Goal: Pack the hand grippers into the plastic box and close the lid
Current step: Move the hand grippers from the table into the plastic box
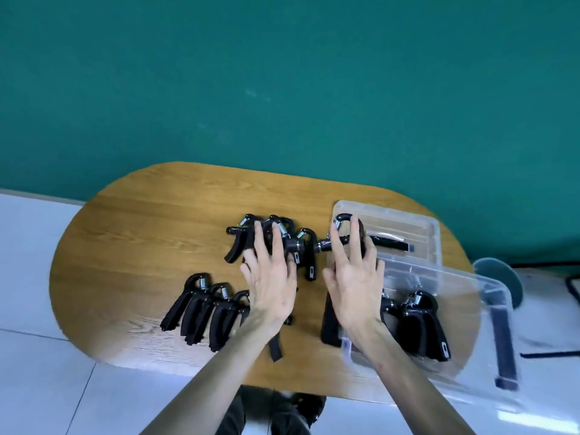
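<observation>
Oval wooden bench (pixel 150 221)

Black spring hand grippers (pixel 201 312), a clear plastic box (pixel 464 312) and its clear lid (pixel 408 224) are borne directly.

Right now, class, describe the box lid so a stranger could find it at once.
Start at the oval wooden table and go to its far right corner. The lid lies flat behind the clear plastic box. Unlike the deep box holding hand grippers, it is a shallow tray.

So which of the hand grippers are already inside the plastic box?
Only the cluster at the right, seen through the clear wall of the plastic box. The other groups, far and near left, lie on the bare table.
</observation>
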Demonstrator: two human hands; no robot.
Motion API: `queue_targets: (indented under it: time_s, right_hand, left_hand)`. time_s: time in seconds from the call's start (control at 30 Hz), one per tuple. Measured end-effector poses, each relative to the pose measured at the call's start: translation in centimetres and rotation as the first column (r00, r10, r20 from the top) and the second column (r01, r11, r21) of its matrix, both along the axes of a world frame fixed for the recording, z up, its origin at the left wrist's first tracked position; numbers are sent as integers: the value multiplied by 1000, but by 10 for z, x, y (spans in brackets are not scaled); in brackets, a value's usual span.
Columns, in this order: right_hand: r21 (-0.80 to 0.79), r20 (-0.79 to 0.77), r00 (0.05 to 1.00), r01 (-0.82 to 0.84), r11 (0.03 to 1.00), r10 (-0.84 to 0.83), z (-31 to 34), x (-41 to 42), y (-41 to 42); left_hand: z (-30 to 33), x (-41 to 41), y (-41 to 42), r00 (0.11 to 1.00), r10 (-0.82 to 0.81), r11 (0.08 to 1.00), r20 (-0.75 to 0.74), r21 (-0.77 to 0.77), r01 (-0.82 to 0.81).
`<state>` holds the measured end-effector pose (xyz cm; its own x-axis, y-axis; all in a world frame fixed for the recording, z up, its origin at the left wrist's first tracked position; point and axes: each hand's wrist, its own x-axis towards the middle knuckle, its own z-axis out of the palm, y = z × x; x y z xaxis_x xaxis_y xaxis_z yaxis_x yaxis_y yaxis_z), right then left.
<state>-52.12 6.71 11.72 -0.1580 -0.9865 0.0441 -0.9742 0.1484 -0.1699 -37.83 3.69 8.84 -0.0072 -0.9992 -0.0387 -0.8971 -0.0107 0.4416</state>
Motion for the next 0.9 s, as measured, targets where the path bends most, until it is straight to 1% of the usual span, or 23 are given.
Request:
queue_targets:
  time_s: [0.13,0.33,0.5,0.7,0.8,0.9]
  right_hand:
    - [-4,-3,998,68,998,-68,5,-45,25]
    - [-5,-5,984,181,984,-181,2,-108,66]
    - [15,-16,969,245,969,-245,-2,-149,94]
    - [51,14,948,318,947,-319,-15,-185,120]
    - [62,16,948,315,947,-317,-25,-195,128]
    - [99,41,946,318,943,-323,-39,-201,131]
  left_hand:
    - [9,-53,14,998,-63,998,-23,-3,63]
    - [16,-127,37,984,-176,984,-4,-3,176]
    - [12,-173,59,974,-228,974,12,12,228]
    - [-3,-202,80,958,-277,961,78,45,274]
    - [-13,-203,89,951,-290,957,106,66,284]
    - [-30,-205,95,951,-288,954,114,120,274]
